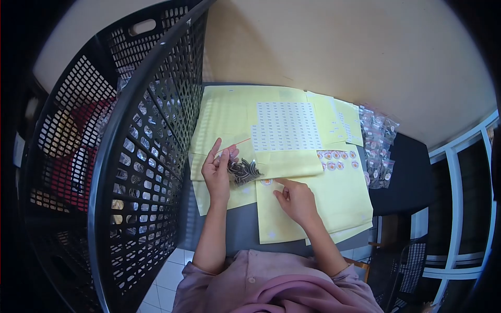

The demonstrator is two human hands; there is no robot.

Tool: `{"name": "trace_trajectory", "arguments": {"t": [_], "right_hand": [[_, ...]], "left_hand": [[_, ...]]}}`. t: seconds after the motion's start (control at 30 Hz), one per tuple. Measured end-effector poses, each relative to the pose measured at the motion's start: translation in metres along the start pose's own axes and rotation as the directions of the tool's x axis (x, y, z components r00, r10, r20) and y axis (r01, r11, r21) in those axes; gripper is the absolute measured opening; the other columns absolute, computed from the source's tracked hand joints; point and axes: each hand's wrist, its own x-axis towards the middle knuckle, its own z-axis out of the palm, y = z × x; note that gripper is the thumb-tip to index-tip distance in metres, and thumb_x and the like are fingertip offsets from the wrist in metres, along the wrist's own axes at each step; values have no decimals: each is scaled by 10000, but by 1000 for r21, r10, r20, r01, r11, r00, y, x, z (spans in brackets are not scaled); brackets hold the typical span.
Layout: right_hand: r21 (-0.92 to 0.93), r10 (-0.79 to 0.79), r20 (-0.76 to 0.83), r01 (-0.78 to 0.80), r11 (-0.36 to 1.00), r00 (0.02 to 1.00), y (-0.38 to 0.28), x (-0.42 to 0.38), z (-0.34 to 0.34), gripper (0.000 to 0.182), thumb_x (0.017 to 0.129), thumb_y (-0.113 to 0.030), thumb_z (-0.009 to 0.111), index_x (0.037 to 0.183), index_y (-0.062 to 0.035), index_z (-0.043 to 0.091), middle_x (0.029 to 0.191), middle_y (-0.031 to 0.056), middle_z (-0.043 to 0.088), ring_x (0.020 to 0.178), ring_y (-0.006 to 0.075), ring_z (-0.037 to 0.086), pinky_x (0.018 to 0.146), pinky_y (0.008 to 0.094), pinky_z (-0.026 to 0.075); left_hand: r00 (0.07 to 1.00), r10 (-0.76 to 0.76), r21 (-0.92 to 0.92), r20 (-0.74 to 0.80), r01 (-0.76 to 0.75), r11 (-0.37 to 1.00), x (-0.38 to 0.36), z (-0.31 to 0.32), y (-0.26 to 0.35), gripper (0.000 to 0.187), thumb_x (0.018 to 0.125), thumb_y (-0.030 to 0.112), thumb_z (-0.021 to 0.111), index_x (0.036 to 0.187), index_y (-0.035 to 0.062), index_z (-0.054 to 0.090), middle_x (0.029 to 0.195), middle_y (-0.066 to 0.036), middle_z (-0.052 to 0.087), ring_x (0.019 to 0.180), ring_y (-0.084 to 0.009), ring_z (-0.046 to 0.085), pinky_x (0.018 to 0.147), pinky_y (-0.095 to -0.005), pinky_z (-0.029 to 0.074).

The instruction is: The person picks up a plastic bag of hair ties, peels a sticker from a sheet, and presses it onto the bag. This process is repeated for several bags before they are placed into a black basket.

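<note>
My left hand (215, 173) pinches the top of a clear zip bag (254, 158) with a red seal line. Small dark, curved pieces (243, 171) lie bunched in the bottom of the bag. My right hand (298, 202) has its index finger stretched out and its thumb apart below it, the other fingers curled. That fingertip is right at a round white-and-orange sticker (266, 182), just below the bag. Under both hands are yellow sheets (313, 208), with more round stickers (339, 155) in rows to the right.
A white sheet of small printed labels (287, 125) lies behind the bag. Filled clear bags (377, 143) are piled at the table's right. A tall black perforated basket (146, 172) with packets inside rises close on the left. The wall (339, 47) bounds the table's back.
</note>
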Motion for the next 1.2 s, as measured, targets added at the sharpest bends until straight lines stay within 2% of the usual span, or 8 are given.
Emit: {"name": "trace_trajectory", "arguments": {"t": [0.33, 0.4, 0.47, 0.53, 0.57, 0.67, 1.03, 1.2], "right_hand": [[-150, -107, -304, 64, 987, 946, -6, 8, 23, 132, 705, -150, 642, 795, -54, 642, 676, 54, 575, 587, 204, 570, 545, 325, 455], [-89, -52, -313, 25, 996, 948, -8, 10, 25, 99, 693, -133, 647, 734, -43, 642, 669, 58, 577, 602, 198, 572, 554, 315, 455], [-10, 21, -271, -24, 1000, 962, -8, 11, 25, 95, 689, -124, 646, 730, -39, 640, 669, 62, 578, 617, 197, 573, 555, 312, 454], [67, 86, -223, -73, 995, 971, -8, 13, 26, 91, 685, -115, 645, 726, -34, 637, 670, 66, 578, 631, 197, 573, 556, 308, 453], [75, 94, -225, -79, 994, 970, -9, 13, 27, 83, 687, -105, 637, 718, -29, 631, 664, 70, 575, 638, 199, 571, 560, 310, 449], [80, 89, -244, -72, 994, 966, -11, 12, 30, 71, 690, -90, 626, 702, -21, 615, 659, 77, 568, 645, 208, 561, 576, 319, 442], [42, -83, -260, 98, 994, 962, -5, 6, 41, 34, 678, -72, 602, 707, -68, 584, 704, 29, 557, 752, 211, 520, 600, 359, 380], [164, -116, -220, 154, 974, 969, -5, 2, 36, 39, 674, -66, 601, 703, -56, 577, 729, 46, 560, 744, 222, 516, 625, 361, 380]], "left_hand": [[976, -180, -11, 123, 183, 983, -5, 2, 9, 389, 842, 99, 517, 1205, -4, 422, 886, -99, 607, 746, -87, 572, 653, -206, 474], [896, -389, 2, 214, 398, 918, -4, 0, 12, 411, 843, 105, 514, 1218, -14, 394, 891, -126, 612, 729, -115, 592, 646, -207, 470], [858, -445, -20, 255, 465, 885, -3, -4, 12, 419, 838, 101, 520, 1224, 3, 391, 911, -122, 605, 745, -117, 592, 651, -200, 474], [729, -574, 26, 372, 610, 792, -3, -5, 17, 435, 828, 109, 532, 1230, 14, 393, 877, -48, 596, 752, -79, 563, 664, -199, 462], [704, -580, 35, 409, 623, 781, -1, -9, 13, 423, 835, 111, 513, 1229, 15, 393, 918, -50, 584, 795, -91, 558, 722, -258, 482], [677, -594, -104, 434, 692, 714, 2, -14, -5, 418, 832, 103, 526, 1220, 9, 399, 971, -80, 588, 786, -82, 579, 714, -208, 483], [704, -623, -220, 342, 704, 675, 1, -7, 3, 361, 856, 99, 452, 1197, -16, 411, 1073, -91, 540, 896, -90, 544, 801, -202, 444], [708, -623, -210, 332, 700, 683, 1, -9, -1, 355, 858, 96, 453, 1192, -16, 410, 1073, -94, 542, 888, -88, 545, 792, -196, 444]]}}
